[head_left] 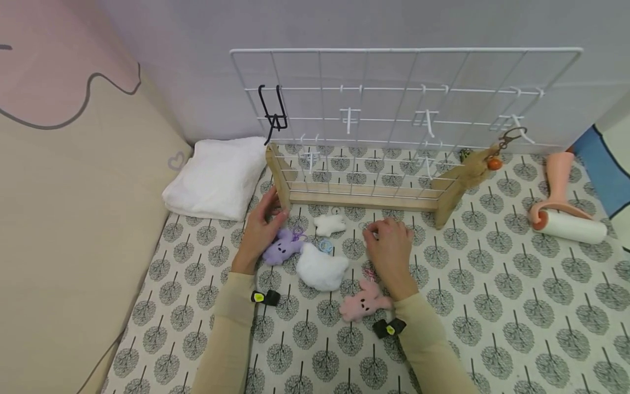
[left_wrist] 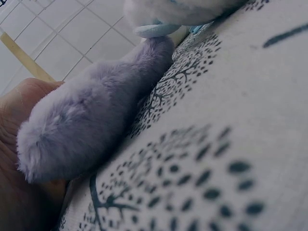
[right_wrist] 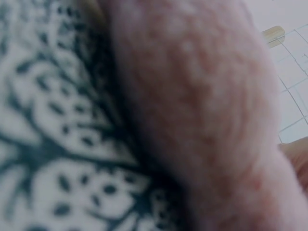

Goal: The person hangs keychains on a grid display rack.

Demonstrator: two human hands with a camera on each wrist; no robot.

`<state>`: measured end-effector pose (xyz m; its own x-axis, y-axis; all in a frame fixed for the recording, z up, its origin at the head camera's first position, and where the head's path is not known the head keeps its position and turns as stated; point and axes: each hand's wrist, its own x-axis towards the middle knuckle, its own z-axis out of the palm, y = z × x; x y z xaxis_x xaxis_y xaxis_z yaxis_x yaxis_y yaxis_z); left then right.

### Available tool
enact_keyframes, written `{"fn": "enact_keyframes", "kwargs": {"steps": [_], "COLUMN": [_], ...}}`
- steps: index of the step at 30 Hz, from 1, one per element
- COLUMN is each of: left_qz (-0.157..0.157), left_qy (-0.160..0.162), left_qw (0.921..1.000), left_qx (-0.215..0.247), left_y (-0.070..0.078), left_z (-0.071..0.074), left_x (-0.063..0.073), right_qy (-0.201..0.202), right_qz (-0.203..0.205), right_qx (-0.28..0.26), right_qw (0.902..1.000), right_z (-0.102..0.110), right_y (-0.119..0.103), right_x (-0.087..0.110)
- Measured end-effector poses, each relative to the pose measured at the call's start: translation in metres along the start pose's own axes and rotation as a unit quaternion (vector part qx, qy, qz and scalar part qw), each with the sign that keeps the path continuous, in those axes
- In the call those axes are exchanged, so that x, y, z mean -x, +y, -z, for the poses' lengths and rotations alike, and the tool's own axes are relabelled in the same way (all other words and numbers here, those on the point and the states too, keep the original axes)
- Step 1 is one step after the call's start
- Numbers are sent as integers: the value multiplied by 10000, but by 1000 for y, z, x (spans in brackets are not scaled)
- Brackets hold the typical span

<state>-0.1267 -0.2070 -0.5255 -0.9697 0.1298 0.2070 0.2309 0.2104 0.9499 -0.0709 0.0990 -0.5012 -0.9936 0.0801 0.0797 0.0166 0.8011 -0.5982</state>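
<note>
While the pink bunny plush [head_left: 363, 304] lies by the right hand [head_left: 391, 249], fingers curled, grip unclear, the purple bunny plush [head_left: 281, 250] sits beside the relaxed left hand [head_left: 260, 227], thumb apart. Farther, the small white plush [head_left: 328, 224] lies sideways between them, nearer the right.

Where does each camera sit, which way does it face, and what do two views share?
Head: on the head, facing forward and down at the rack and purple plush; left hand, right hand, sleeves show.
Left wrist: there, facing along the cloth beside the purple plush; part of that hand shows.
Right wrist: there, facing a blurred pink plush, rack wires beyond; hand just at right edge.
Shared: head and left wrist show the purple plush.
</note>
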Motion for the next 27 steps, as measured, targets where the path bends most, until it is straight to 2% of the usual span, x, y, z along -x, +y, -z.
{"fn": "enact_keyframes", "kwargs": {"steps": [14,27], "left_qz": [-78,-78], "left_qy": [-19,-57], "left_qw": [10000,9999], "left_qx": [32,-64], "left_y": [-3,-2], "left_z": [2,2], "left_x": [1,1], "right_qy": [13,393], "right_qz": [-72,229], "right_qx": [-94,-281], "right_qw": [9999,9986], "right_z": [-1,-2], "right_y": [-1,0], "right_x": [-2,-1]}}
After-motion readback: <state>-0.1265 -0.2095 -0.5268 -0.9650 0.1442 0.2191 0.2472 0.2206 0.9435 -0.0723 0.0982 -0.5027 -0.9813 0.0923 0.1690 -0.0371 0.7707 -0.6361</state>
